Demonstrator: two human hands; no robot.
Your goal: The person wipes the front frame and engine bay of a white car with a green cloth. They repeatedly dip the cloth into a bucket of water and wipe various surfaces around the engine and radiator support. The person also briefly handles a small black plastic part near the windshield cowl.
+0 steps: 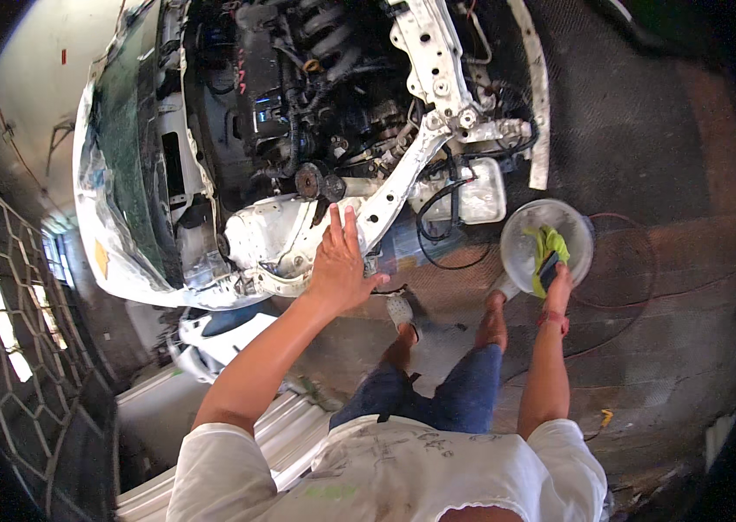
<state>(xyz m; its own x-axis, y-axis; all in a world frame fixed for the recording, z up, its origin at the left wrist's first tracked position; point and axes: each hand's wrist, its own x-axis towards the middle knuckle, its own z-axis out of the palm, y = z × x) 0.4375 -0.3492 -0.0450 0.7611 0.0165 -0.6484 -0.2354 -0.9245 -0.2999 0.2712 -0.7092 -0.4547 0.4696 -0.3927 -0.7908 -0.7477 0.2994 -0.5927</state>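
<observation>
My left hand [339,257] reaches to the white front body frame [403,178] of a stripped car, fingers stretched out and the thumb apart. The fingertips lie at or just over the metal edge; I cannot tell whether they touch. Nothing shows in that hand. Low on my right, my right hand [558,289] grips a yellow-green cloth [552,242] with a dark patch. The cloth hangs over the mouth of a pale round bucket [514,252] on the floor. My fingers are partly hidden behind the cloth.
The open engine bay [298,87] shows hoses and cables. A white plastic tank [485,193] with a dangling black cable sits at the car's front. A thin red hose [651,287] curls on the floor by the bucket. At left stand the windshield [128,139] and a metal grille [2,304].
</observation>
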